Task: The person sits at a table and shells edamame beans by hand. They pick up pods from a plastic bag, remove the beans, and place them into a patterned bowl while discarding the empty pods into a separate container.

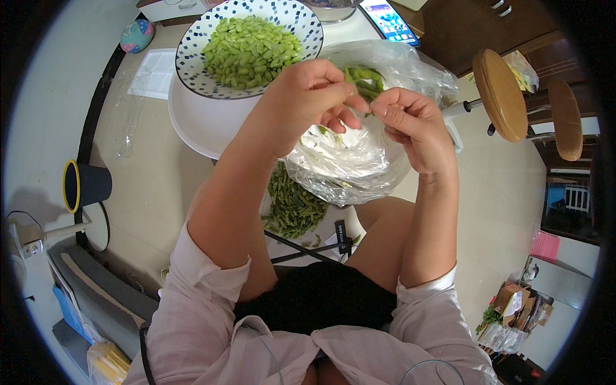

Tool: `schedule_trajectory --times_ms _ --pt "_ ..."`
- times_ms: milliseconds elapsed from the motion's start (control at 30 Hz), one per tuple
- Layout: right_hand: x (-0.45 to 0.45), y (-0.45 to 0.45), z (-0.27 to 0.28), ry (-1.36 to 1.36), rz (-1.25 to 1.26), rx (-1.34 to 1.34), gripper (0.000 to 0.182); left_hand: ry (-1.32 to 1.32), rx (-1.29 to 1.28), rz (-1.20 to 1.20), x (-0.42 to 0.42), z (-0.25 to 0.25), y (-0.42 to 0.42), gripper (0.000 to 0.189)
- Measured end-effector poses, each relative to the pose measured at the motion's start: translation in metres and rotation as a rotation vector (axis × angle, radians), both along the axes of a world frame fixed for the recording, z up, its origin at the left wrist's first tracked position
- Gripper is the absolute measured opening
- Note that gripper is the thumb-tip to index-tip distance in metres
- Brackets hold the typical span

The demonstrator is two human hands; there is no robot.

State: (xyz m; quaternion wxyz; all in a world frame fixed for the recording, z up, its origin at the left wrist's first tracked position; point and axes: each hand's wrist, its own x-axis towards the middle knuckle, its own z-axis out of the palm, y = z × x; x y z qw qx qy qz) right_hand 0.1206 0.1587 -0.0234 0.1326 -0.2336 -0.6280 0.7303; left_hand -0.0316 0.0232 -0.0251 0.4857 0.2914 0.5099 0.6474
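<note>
My left hand (321, 94) and my right hand (413, 122) meet over a clear plastic bag (351, 168). Between their fingertips is a small green pod (369, 114), mostly hidden by the fingers. Green bean pods (362, 81) lie in the bag just behind the hands, and a few green scraps rest on its white inner area. To the left of the bag, a bowl with a blue diamond pattern (190, 62) holds a heap of shelled green beans (252, 52). It stands on a round white table (202, 122).
Below the bag, between my legs, is a heap of green pods or empty hulls (296, 204). A lit phone (391, 21) lies at the table's back right. A brown stool (500, 96) stands right, and a dark bin with a yellow rim (91, 184) is at the left.
</note>
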Motion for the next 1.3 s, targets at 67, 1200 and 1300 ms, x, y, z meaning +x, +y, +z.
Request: schedule_trajectory --times_ms 67,1200,1300 --pt "0.0 -0.004 0.005 -0.05 0.118 0.046 0.006 0.118 -0.005 -0.055 -0.004 0.0 -0.003 0.014" --pt "-0.041 -0.047 -0.037 0.035 0.148 1.327 0.019 0.859 -0.491 -0.46 -0.03 0.008 -0.039 0.023" --pt "-0.043 -0.046 -0.038 0.046 0.173 1.359 0.017 0.861 -0.513 -0.472 -0.029 0.009 -0.037 0.024"
